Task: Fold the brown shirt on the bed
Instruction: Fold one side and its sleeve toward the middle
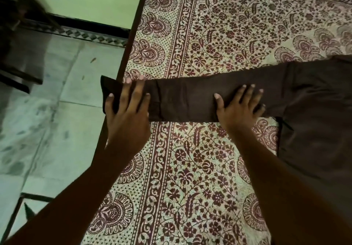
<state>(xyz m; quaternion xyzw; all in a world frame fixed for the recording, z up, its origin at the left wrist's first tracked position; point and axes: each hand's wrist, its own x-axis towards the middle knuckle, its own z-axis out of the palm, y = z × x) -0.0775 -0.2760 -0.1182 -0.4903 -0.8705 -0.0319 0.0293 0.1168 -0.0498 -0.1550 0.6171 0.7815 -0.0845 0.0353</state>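
We see the brown shirt lying on the bed, whose cover is printed with dark red flowers and paisley. The body of the shirt lies to the right of both hands and runs out of view at the right edge. One long sleeve stretches out flat between the hands.

Our left hand lies open on the cuff end of the sleeve, fingers straight and spread, palm down on the cloth. It sits right at the dark wooden edge of the bed, and the cuff pokes out past the thumb, over the pale tiled floor.

Our right hand is open too. It is pressed flat on the sleeve with its fingers fanned, just beside the place where the sleeve meets the body of the shirt.
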